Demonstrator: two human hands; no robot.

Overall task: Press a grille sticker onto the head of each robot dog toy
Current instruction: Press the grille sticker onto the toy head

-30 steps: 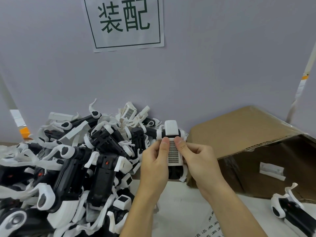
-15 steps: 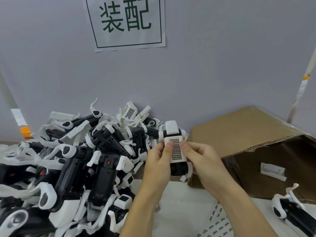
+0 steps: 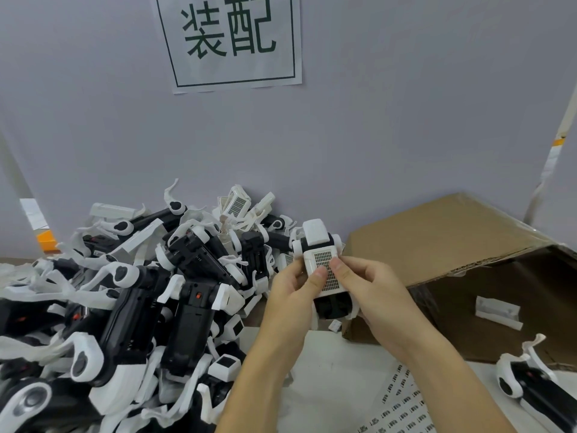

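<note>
Both thumbs have slid lower on the sticker since a second ago, and the toy sits a little higher and farther right in view, its head tilted more toward the camera.

Largest is the grey wall (image 3: 390,126), bearing a paper sign (image 3: 232,42) with two printed characters. Below it a heap of black-and-white robot dogs (image 3: 140,292) fills the left of the worktop (image 3: 331,364), and an open cardboard box (image 3: 443,245) lies on its side at right (a white plastic part (image 3: 498,310) lies inside). One more dog (image 3: 530,392) lies at the lower right edge, near a sheet of stickers (image 3: 402,407).

Held up between heap and box is the robot dog toy (image 3: 321,260), with the grille sticker (image 3: 326,267) on its white head. The left hand (image 3: 290,295) curls round the toy's left side, thumb flat on the sticker. The right hand (image 3: 371,289) wraps the right side, its thumb pressing the sticker too. Each grip is closed on the toy, the thumbs tip to tip.
</note>
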